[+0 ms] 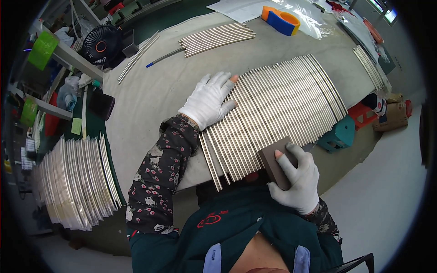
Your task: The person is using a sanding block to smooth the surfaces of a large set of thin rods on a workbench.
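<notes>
A wide row of shiny metal rods (273,100) lies side by side on the table in front of me. My left hand (205,101), in a white glove with some bare fingertips, rests over the row's left edge with its fingers spread. My right hand (298,175), gloved the same way, grips a brown-grey rectangular block (273,169) at the near ends of the rods. The block looks like a sanding block and touches the rods' ends or sits just over them. One rod (210,161) at the left lies slightly apart from the others.
Farther back lie a smaller row of rods (218,38), a blue pen (165,58), several loose rods (138,57) and orange and blue rings (282,22). Plastic-wrapped rods (75,182) stand at left, near a black fan (101,44). A teal stool (337,135) is at right.
</notes>
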